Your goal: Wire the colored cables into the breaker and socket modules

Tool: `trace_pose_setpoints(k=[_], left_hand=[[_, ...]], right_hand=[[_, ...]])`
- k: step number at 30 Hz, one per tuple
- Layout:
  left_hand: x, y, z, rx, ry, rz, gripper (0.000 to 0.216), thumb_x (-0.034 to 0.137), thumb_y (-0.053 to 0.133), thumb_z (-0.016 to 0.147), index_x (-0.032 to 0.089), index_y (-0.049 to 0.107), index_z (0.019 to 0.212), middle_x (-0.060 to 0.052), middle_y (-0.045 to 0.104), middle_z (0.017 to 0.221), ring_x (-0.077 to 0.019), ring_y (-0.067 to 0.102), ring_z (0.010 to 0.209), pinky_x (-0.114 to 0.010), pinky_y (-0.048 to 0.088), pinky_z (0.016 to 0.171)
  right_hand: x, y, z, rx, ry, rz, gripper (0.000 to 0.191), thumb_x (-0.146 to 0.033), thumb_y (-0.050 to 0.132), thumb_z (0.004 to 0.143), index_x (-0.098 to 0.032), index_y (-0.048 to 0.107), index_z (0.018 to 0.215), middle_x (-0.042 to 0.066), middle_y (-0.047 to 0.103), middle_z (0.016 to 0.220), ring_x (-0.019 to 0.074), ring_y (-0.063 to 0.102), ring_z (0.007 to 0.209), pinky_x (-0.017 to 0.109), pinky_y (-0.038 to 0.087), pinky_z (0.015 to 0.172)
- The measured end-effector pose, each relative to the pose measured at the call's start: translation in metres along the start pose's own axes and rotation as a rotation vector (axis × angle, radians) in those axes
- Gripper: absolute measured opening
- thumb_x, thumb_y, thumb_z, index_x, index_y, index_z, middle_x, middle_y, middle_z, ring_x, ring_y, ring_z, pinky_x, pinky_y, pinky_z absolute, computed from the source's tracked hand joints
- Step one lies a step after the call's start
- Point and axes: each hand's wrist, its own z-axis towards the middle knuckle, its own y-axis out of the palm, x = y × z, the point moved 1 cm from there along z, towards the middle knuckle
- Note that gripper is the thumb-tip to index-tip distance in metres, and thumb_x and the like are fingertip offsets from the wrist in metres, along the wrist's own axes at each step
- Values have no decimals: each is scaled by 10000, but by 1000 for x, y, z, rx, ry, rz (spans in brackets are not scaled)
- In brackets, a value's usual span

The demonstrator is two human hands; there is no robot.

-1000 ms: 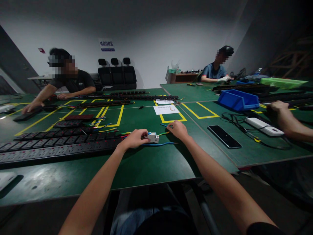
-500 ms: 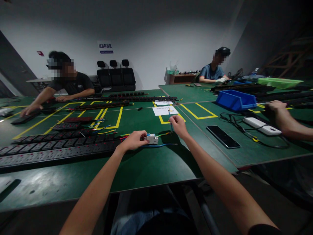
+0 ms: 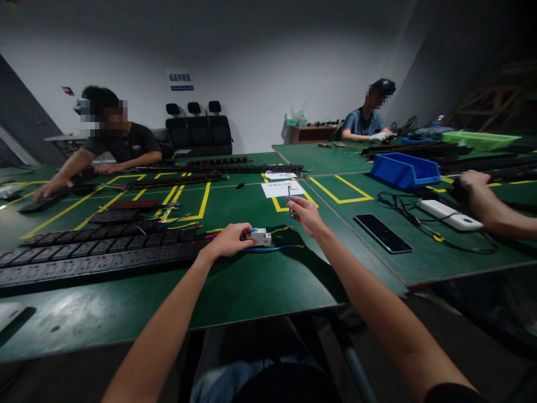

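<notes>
A small white circuit breaker [image 3: 260, 237] lies on the green table [image 3: 235, 285]. My left hand [image 3: 230, 239] is closed on its left end. A blue wire [image 3: 277, 248] and a yellow-green wire [image 3: 280, 229] run out of its right side along the table. My right hand [image 3: 307, 215] is lifted above the table just right of the breaker, pinching a short blue wire [image 3: 289, 204] that stands nearly upright.
Long black power strips [image 3: 96, 254] lie to my left, with loose coloured wires [image 3: 180, 219] behind. A phone [image 3: 380, 233], a white box with cable [image 3: 450, 215] and a blue bin [image 3: 405, 170] sit right. A neighbour's hand [image 3: 472, 187] rests at right; two other people sit far across.
My right hand has lifted a short blue wire off the table and turned it upright. My left hand has stayed on the breaker.
</notes>
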Motion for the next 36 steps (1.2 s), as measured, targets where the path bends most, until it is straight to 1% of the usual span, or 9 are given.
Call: trace_pose_setpoints(k=[4,6,14,20,27,31,36], left_hand=[[1,0,0,4,-2,7,257,433,671,863,188,653,937,-40,702,867,-198,633,768,-288,425,683],[2,0,-1,5,-3,8,253,430,671,861,188,653,936,-38,703,864,-196,633,766,-286,423,682],[3,-1,-1,3,1,3,243,420,675,863,186,652,920,-32,701,858,-186,629,758,-276,421,674],[3,-1,-1,4,1,-6,251,425,673,860,184,657,928,-36,705,855,-194,634,762,-283,425,678],[5,-1,-1,6,-7,16,245,427,676,853,189,658,910,-38,703,852,-196,629,763,-283,417,671],[7,-2,-1,6,-6,28,245,430,675,855,190,658,903,-37,703,863,-198,630,770,-286,415,676],[8,-3,-2,6,-1,34,254,435,677,860,189,666,920,-37,703,870,-198,632,773,-290,415,679]], right_hand=[[-3,0,-2,-5,15,-6,479,-520,912,595,-242,758,953,-27,650,764,110,557,639,264,443,583],[-3,1,-2,-8,19,-3,468,-514,919,581,-238,743,915,-35,631,741,103,538,622,258,435,574],[-7,3,-5,3,44,35,517,-513,946,514,-230,658,836,-47,610,733,94,530,610,237,433,561],[-6,4,-5,-3,33,22,499,-486,949,525,-237,611,795,-57,596,717,99,533,609,245,423,560],[-6,4,-6,-4,23,14,511,-469,953,505,-235,575,757,-63,556,677,94,497,593,238,399,537],[-9,5,-7,-11,19,12,541,-504,957,500,-236,554,741,-64,540,666,94,493,597,229,399,539],[-15,7,-11,-38,17,10,576,-601,938,533,-233,542,731,-59,534,666,94,491,592,231,393,533]])
